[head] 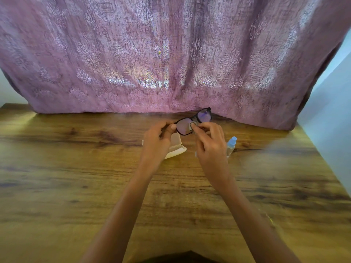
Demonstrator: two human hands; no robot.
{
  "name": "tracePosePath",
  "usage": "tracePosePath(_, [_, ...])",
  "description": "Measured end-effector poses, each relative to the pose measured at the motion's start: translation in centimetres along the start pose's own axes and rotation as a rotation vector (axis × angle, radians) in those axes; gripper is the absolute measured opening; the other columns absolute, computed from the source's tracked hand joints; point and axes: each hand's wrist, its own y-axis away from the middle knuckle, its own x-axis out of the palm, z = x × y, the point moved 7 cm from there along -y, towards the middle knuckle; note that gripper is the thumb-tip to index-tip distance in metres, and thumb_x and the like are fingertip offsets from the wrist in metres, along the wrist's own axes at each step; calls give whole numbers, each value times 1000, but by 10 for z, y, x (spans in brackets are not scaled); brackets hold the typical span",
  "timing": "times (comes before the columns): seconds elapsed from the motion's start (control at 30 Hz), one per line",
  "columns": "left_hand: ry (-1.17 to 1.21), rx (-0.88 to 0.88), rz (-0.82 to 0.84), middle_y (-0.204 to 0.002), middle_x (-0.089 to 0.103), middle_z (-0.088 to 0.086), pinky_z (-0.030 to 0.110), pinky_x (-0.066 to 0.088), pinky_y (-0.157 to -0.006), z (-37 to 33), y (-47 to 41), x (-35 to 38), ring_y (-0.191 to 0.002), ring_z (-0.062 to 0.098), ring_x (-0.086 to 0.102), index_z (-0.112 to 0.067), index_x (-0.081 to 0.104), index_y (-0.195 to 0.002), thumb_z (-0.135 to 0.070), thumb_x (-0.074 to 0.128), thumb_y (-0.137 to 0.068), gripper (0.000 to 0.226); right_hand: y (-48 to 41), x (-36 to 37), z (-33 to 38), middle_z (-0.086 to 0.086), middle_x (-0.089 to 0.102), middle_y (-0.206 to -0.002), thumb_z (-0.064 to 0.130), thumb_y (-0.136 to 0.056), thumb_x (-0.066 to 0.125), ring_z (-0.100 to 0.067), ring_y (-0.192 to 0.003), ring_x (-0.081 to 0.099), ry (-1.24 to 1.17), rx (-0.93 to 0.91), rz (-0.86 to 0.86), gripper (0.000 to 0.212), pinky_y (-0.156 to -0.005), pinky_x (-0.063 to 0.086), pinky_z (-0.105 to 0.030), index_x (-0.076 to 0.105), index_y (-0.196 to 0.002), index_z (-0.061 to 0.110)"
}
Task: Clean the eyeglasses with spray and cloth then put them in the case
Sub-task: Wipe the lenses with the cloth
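Black-framed eyeglasses (204, 115) are held up above the wooden table (76, 168). My left hand (157, 141) pinches the frame at its left end. My right hand (210, 143) presses a small grey cloth (193, 124) against the left lens with thumb and fingers. Below my hands an open white case (177, 149) lies on the table, partly hidden by my left hand. A clear spray bottle (231, 146) with a light blue cap stands just right of my right hand.
A pink patterned curtain (171, 54) hangs along the table's far edge. A pale wall (330, 130) borders the right side. The table's near edge meets my dark clothing at the bottom.
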Motion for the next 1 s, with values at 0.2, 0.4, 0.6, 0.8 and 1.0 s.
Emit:
tracePosePath(0.2, [-48, -23, -13, -84, 67, -4, 14, 42, -70, 4, -2, -1, -80, 5, 58, -18, 66, -91, -21, 56, -94, 11, 17, 9, 18, -17, 62, -100, -3, -89, 65, -26, -88, 57, -29, -99, 43, 25, -79, 50, -28, 69, -113, -4])
tracePosePath(0.4, [-49, -22, 1, -81, 65, -11, 8, 41, -67, 4, 0, -2, -76, -1, 57, -20, 66, -91, -23, 55, -95, 12, 5, 4, 8, -19, 63, -99, -2, -91, 60, -28, -86, 59, 10, -70, 4, 23, -78, 51, -31, 69, -112, -4])
tracePosePath(0.6, [-71, -20, 2, -87, 69, 8, 12, 42, -64, 3, 0, 0, -77, 10, 59, -14, 67, -92, -20, 55, -95, 13, 10, 10, 13, -17, 62, -102, 1, -93, 58, -26, -88, 57, 10, -100, 34, 25, -79, 48, -25, 68, -115, -3])
tracePosePath(0.8, [-74, -20, 28, -86, 69, 14, 26, 46, -68, 5, 1, 1, -82, 23, 61, -9, 67, -92, -19, 55, -94, 16, 8, 14, 11, -17, 62, -104, -3, -90, 62, -26, -91, 56, 27, -115, 46, 28, -81, 50, -28, 67, -117, -4])
tracePosePath(1.0, [-94, -9, 29, -85, 69, 13, 27, 45, -67, 5, 0, 2, -84, 25, 62, -11, 67, -91, -21, 56, -94, 15, 2, 11, 11, -18, 62, -100, 3, -93, 56, -26, -90, 57, 16, -87, 18, 25, -80, 50, -26, 68, -113, -6])
